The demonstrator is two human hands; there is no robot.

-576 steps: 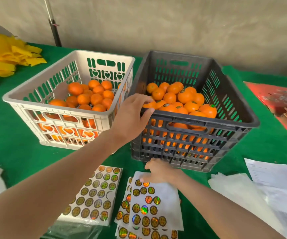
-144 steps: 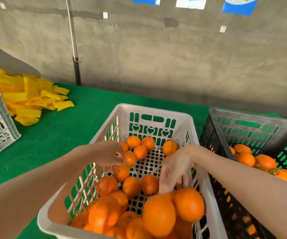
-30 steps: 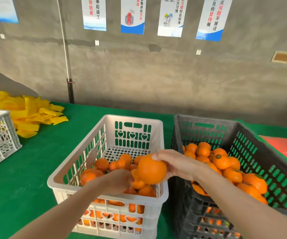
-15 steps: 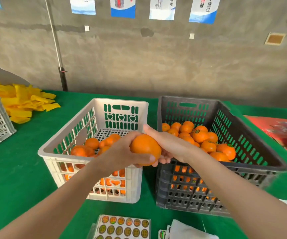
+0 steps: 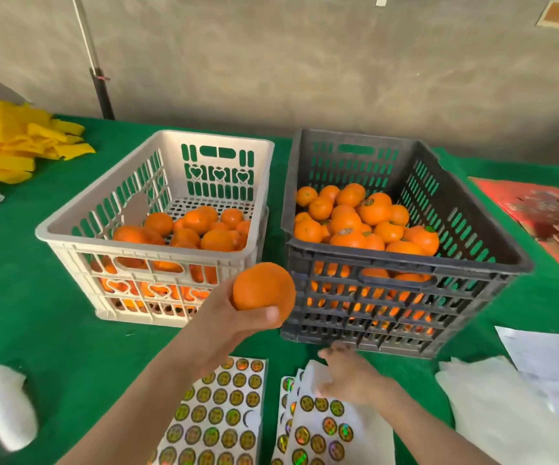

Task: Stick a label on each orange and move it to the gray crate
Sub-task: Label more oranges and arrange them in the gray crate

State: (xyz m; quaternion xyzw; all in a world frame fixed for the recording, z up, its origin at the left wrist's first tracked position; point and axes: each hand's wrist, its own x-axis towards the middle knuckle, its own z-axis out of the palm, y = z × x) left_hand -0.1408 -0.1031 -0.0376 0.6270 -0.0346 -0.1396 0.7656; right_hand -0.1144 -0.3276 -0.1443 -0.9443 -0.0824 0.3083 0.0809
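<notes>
Holding an orange up just in front of the near left corner of the gray crate, the left hand is gripping the fruit, with its fingers curled under it and the thumb lying across its near side. The gray crate is standing on the green desk and is carrying a heap of oranges, several of them showing a small round sticker on top. Just beside the left wall of the gray crate, a white crate is standing with more oranges inside. In front of the gray crate, the right hand is reaching down onto the upper edge of a stack of label sheets. This hand is blurred, so I cannot tell whether its fingers are pinching something or only touching the paper. Another label sheet is lying in front of the gray crate's left corner, partly under the left forearm. White papers are lying in front and to the right of the gray crate, red cardboard is lying to its right, and a yellow pile is lying far to its left.
</notes>
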